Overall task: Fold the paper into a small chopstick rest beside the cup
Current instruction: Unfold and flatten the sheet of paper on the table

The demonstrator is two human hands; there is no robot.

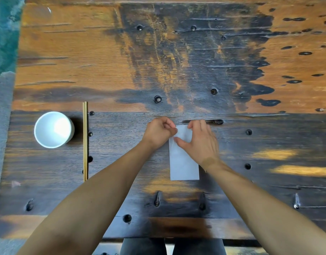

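The paper (184, 162) lies on the table (269, 144), well right of the cup (53, 129). 2 chopsticks (85, 141) lie side by side between cup and paper, just right of the cup. Both hands, left (159, 132) and right (200, 142), meet at the paper's far end.

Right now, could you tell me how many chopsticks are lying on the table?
2: the chopsticks lie side by side, touching, just right of the white cup, left of both hands. None seem hidden.

Left hand (159, 132) and right hand (199, 142) pinching far end of white paper (184, 162) on wooden table (177, 61); cup (53, 129), chopsticks (85, 140) left.
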